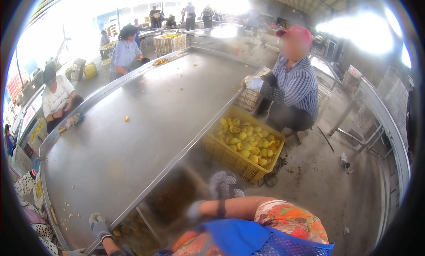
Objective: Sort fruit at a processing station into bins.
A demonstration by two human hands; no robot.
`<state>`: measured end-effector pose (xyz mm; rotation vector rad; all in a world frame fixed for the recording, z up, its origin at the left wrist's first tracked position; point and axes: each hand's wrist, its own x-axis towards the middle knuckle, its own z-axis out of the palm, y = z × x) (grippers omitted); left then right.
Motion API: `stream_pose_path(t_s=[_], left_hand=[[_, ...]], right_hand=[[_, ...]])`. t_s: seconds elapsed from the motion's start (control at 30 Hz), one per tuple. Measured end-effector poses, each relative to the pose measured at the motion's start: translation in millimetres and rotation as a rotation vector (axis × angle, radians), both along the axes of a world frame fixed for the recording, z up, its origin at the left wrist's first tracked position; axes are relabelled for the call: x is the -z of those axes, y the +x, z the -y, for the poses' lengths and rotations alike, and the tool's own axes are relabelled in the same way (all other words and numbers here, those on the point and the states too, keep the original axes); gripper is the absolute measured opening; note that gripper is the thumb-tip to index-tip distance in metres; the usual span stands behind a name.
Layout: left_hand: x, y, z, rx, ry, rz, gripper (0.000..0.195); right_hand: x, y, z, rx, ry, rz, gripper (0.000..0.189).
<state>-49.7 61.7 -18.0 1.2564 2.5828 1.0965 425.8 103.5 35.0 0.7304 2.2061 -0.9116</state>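
My left hand [99, 226], in a grey-white glove, rests at the near rim of a large sheet-metal table [139, 149]. Its fingers are bent, and any grip is unclear. Beyond the table's near edge, my right hand [195, 210] is gloved and blurred beside a brown-filled container [177, 193]; its fingers cannot be made out. Below the table edge, near my left hand, a container holds yellow fruit [132, 229]. A yellow plastic crate [232, 163] full of yellow fruit [247, 139], some of it halved, stands on the floor. One small orange piece [126, 118] lies on the table.
A co-worker [292, 86] in a red cap and white gloves sits beyond the crate, by a pale crate [247, 100]. Others sit along the far side; a dotted sleeve [25, 186] shows at left. Gloves [74, 119] lie by the far rim. A metal frame [382, 119] stands at right.
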Motion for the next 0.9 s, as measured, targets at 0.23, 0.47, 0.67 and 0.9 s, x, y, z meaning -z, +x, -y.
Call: stream_pose_path(t_s=[0.23,0.47,0.67,0.9], left_hand=[[3,-3,-2,0.005,0.024,0.109,0.016],[-8,6,2,-0.010,-0.029,0.039,0.016],[-1,1,-2,0.001,0.013,0.079,0.017],[-5,2,-2,-0.012,-0.038,0.097,0.017]], right_hand=[[8,1,0,0.010,0.000,-0.005,0.051],[35,2,-3,0.037,0.002,-0.042,0.051],[40,4,-1,0.048,0.079,-0.053,0.039],[54,2,-4,0.050,0.053,-0.050,0.038]])
